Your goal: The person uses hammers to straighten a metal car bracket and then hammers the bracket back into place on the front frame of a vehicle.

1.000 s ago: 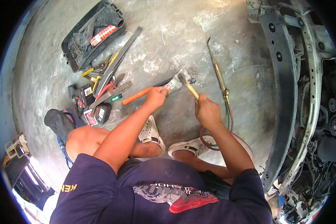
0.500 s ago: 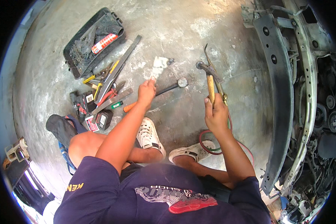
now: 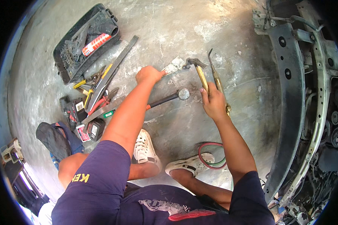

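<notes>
My left hand [image 3: 150,74] is closed on one end of a flat, whitish, worn metal piece [image 3: 174,66], held low over the concrete floor. In my right hand [image 3: 215,102] is a hammer [image 3: 201,76], gripped by its wooden handle. Its dark head is right by the far end of the metal piece; whether they touch I cannot tell. Just right of the hammer is a brass gas torch [image 3: 217,80] with a thin bent tip, its lower part partly behind my right hand. A second hammer [image 3: 183,93] with a round head and dark shaft lies below, its grip partly covered by my left forearm.
At the upper left sits a black plastic bin [image 3: 62,71] holding a red-and-white can [image 3: 96,44]. Pliers, long metal bars [image 3: 118,63] and a cordless drill [image 3: 69,110] lie below it. A hose loop [image 3: 199,153] rests by my right shoe. Along the right stands a car's front beam [image 3: 289,108].
My left hand has moved farther out, turning the metal piece to point rightward. The hammer in my right hand has shifted left, bringing its head beside the piece's end, apart from the torch.
</notes>
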Motion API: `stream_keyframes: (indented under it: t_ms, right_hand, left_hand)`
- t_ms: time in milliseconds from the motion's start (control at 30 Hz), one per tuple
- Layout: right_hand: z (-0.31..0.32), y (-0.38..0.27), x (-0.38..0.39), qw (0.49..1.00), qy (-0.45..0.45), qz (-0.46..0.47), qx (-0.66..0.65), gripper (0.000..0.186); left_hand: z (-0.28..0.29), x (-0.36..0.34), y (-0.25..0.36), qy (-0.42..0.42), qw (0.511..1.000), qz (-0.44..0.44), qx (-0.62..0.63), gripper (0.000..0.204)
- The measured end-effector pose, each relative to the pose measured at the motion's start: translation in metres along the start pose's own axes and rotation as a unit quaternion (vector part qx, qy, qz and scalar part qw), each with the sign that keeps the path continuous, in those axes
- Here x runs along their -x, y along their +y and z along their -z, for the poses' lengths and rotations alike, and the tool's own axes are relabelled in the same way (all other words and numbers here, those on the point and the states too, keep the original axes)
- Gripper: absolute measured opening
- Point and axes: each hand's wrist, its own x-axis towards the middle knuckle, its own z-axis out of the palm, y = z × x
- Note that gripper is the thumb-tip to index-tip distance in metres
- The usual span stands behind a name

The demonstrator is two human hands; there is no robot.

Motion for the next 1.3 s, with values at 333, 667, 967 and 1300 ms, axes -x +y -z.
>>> stream_keyframes:
  t_ms: [333, 667, 967, 1300]
  right_hand:
    - [-0.052, 0.024, -0.065, 0.987, -0.068, -0.036, 0.139, 0.020]
    - [-0.046, 0.030, -0.059, 0.995, 0.011, 0.021, 0.093, 0.015]
    - [-0.045, -0.011, -0.080, 0.997, 0.064, 0.044, 0.000, 0.023]
    - [-0.058, 0.016, -0.081, 0.996, -0.009, 0.036, 0.080, 0.023]
  left_hand:
    - [0.012, -0.006, -0.007, -0.004, 1.000, 0.010, 0.019, 0.081]
    - [0.000, -0.002, -0.005, -0.004, 0.999, -0.003, 0.037, 0.082]
    - [0.008, -0.009, -0.017, 0.019, 0.999, 0.023, 0.034, 0.079]
    - [0.008, -0.003, -0.010, 0.002, 0.998, 0.017, 0.056, 0.077]
